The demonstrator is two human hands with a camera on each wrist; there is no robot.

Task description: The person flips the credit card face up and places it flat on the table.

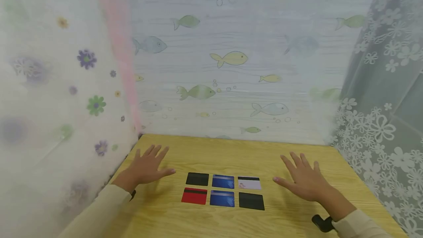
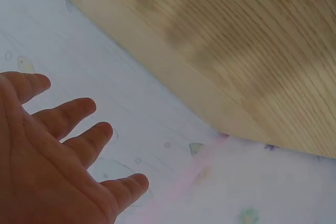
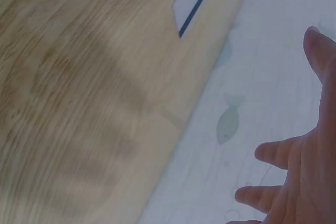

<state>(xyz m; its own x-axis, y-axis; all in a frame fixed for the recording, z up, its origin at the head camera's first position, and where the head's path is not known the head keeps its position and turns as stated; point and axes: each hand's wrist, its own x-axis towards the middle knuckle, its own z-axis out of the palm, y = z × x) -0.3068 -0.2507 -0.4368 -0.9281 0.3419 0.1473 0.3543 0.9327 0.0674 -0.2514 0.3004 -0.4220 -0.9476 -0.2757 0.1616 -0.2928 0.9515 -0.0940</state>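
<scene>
Several plastic cards lie flat in two rows on the wooden table. The far row has a black card (image 1: 197,179), a blue card (image 1: 223,181) and a white card with a dark stripe (image 1: 249,183). Nearer are a red card (image 1: 194,196), another blue card (image 1: 222,198) and another black card (image 1: 251,201). To their left, my left hand (image 1: 145,168) is spread above the table, holding nothing. My right hand (image 1: 304,179) is likewise spread to their right, apart from the cards. The right wrist view shows the white card (image 3: 190,3) beyond the right hand (image 3: 310,156).
The wooden table (image 1: 211,223) runs back to a fish-printed curtain (image 1: 231,91). A flower-printed curtain (image 1: 66,102) borders its left side. A sheer curtain with white flowers (image 1: 373,131) hangs along the right edge.
</scene>
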